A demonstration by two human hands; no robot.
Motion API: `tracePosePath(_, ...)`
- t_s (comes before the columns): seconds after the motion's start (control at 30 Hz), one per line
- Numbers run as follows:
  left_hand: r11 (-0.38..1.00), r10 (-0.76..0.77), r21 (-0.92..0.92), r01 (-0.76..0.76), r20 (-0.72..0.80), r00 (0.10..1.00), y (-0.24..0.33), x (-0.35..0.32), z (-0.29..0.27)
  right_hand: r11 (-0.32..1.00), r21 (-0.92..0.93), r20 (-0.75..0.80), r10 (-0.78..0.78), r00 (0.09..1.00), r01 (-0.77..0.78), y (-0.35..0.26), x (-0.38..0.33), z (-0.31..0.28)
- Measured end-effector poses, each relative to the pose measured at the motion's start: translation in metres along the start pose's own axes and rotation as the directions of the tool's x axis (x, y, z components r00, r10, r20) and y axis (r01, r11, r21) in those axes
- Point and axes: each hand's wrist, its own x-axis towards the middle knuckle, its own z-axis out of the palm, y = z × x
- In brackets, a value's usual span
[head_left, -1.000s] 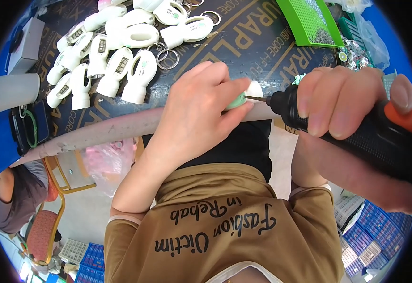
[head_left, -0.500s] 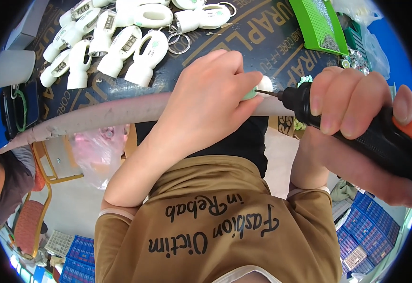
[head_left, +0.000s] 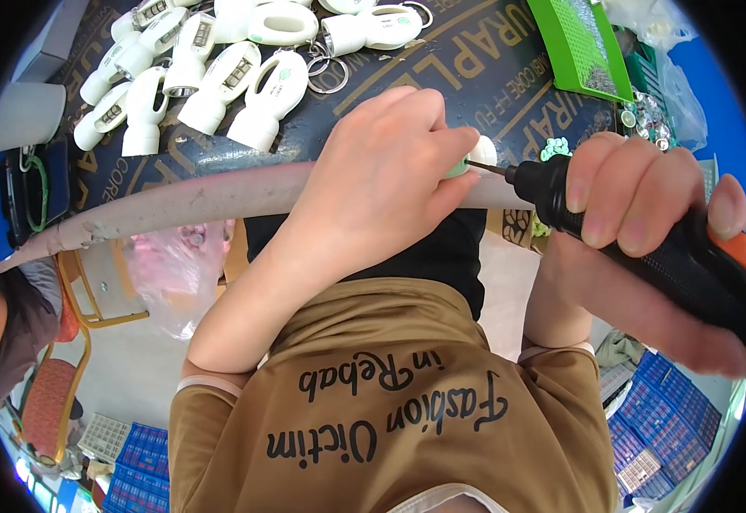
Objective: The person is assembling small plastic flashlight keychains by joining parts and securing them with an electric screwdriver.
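Observation:
My left hand (head_left: 381, 184) is closed at the table's near edge, pinching a small white keyring flashlight (head_left: 484, 152) with a pale green part showing between thumb and fingers. Most of that flashlight is hidden by the hand. My right hand (head_left: 642, 192) wraps round a black electric screwdriver (head_left: 681, 278) with an orange part near its back. Its thin bit points left, and the tip meets the pale green part. Several white keyring flashlights (head_left: 272, 96) with oval loop handles and metal rings lie in a group beyond my left hand.
A green tray (head_left: 561, 64) with small metal pieces stands far right. Small pale green pieces (head_left: 554, 149) lie beyond the screwdriver. At left are a dark phone-like object (head_left: 20, 201) and a white container (head_left: 26, 118). Below are a chair (head_left: 55, 398), blue crates (head_left: 663, 410) and a seated person (head_left: 18, 325).
The view has shifted slightly. Both hands keep their grip, and the bit stays at the pale green part; the white end of the held flashlight shows a little more.

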Motion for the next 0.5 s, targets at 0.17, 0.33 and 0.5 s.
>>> tracePosePath(0.17,0.999,-0.029,-0.011,0.03,0.023,0.999,0.001,0.001,-0.002,0.995,0.027,-0.27,-0.086,0.959,0.097,0.011,-0.001,-0.016)
tracePosePath(0.33,0.998,-0.064,-0.012,0.064,0.022,0.998,0.003,-0.001,-0.005,0.969,-0.083,-0.608,-0.236,0.758,0.234,0.048,-0.009,-0.079)
tracePosePath(0.5,0.971,-0.147,-0.199,0.133,-0.056,0.987,0.009,0.001,-0.014,0.572,-0.81,-0.455,-0.754,0.473,0.132,0.035,-0.023,-0.066)
